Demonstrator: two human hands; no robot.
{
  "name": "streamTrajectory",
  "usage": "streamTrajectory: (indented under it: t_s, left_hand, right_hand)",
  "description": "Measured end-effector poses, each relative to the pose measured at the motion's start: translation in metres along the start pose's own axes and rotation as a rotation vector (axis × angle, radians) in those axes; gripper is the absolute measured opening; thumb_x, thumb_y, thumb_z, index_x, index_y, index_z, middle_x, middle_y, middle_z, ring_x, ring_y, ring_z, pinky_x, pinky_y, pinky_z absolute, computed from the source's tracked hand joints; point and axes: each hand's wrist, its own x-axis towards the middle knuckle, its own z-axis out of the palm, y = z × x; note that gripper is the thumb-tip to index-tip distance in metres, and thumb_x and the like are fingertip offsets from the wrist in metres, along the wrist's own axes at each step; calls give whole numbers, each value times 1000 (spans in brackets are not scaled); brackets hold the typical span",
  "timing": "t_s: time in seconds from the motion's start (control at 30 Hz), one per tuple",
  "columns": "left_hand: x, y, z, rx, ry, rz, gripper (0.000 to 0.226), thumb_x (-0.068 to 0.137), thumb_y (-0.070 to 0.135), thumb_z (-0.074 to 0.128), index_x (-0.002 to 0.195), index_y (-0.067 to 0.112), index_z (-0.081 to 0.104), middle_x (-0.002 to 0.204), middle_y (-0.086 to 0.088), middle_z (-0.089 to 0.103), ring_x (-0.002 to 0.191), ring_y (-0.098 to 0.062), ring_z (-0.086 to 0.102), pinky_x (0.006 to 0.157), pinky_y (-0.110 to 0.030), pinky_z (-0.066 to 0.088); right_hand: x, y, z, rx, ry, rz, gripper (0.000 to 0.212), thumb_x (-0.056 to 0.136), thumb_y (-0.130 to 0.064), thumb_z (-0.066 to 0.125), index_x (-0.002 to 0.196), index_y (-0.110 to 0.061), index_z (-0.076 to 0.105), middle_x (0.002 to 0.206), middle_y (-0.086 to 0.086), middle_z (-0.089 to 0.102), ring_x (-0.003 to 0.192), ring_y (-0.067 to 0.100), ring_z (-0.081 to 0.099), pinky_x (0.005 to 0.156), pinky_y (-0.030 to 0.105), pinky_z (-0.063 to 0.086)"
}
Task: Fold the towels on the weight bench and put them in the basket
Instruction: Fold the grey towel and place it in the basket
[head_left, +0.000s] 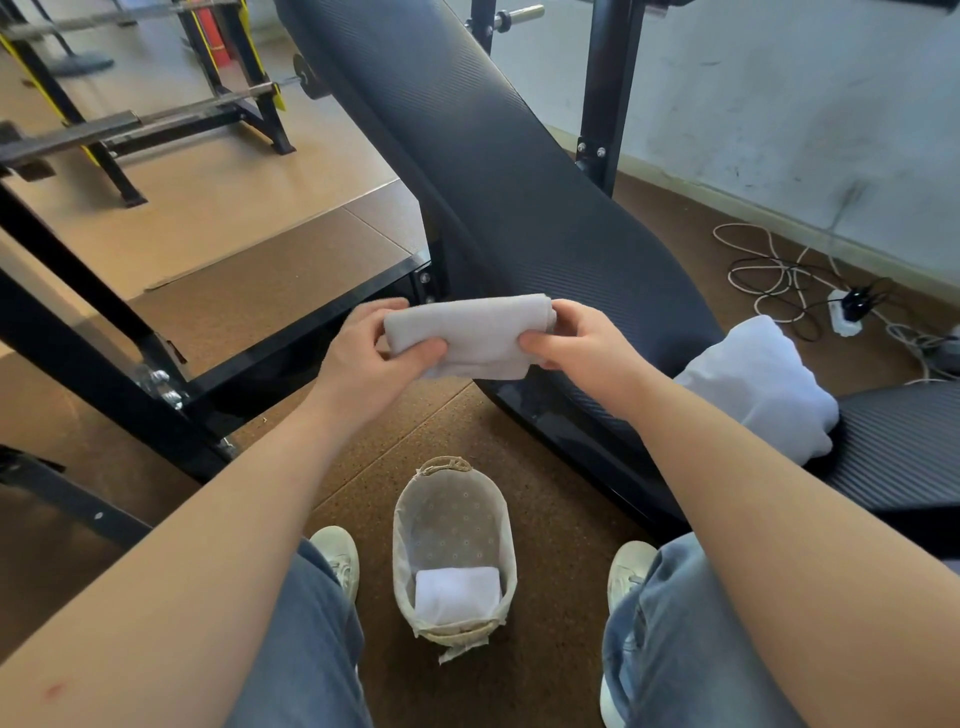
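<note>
a folded grey towel (470, 335) is held in the air between both hands, just off the left edge of the desk (519, 182) and well above the basket (402, 519). its left end is pinched by the left hand (371, 348), with the thumb on the near face and the fingers behind. its right end is pinched the same way by the right hand (582, 340). each grip is thus closed on the cloth, not spread. the towel is seen as a compact, layered rectangle. whether one more fold is meant cannot be told.

the basket is set on the floor (561, 519) between the person's shoes (337, 556). one white towel (457, 592) is already laid folded in its near end, and the cloth lining shows in the far part.

a bunched white towel (758, 384) is left on the desk, towards its near right side. it is touched by neither hand and is not yet folded.

from this the task is judged to be about at its middle. one towel is folded and stowed. one is folded, or nearly so, and is yet to be lowered into the basket. one is yet to be folded and stowed. no other towels are seen on the desk, though part of its near end is hidden by the right arm.
</note>
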Motion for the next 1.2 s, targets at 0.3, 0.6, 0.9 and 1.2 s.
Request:
streamTrajectory:
  t_s: [0.3, 0.6, 0.9, 1.2]
  left_hand:
    - [-5, -4, 6, -109, -10, -2, 46, 93, 41, 71, 132, 33, 50, 121, 7, 58, 105, -10, 61, 77, -23, 59]
    - [-11, -8, 4, -95, -65, 38, 25, 102, 37, 58, 126, 37, 62, 128, 6, 57, 113, -19, 61, 80, -42, 64]
    - [-37, -12, -6, -17, -216, 78, 61, 82, 26, 84, 133, 36, 51, 122, 14, 56, 108, -19, 63, 85, -36, 62]
    - [-54, -48, 16, 51, -204, -147, 54, 86, 63, 63, 127, 29, 57, 111, 10, 63, 96, -10, 62, 80, -30, 60]
  right_hand:
    - [-3, 1, 11, -125, -50, -120, 63, 100, -15, 61, 152, -45, 39, 151, -3, 36, 127, 17, 47, 98, 21, 52]
    - [-11, 8, 14, -423, -151, -219, 78, 82, -29, 86, 150, -35, 48, 164, -9, 7, 150, 25, 19, 108, 17, 36]
    - [-25, 12, 20, -439, -110, -244, 56, 94, -22, 74, 145, -27, 54, 146, -1, 50, 129, 16, 48, 102, 25, 43]
    - [-35, 50, 44, -273, -232, 128, 31, 98, -49, 61, 126, -37, 56, 110, -12, 62, 103, 12, 62, 83, 27, 58]
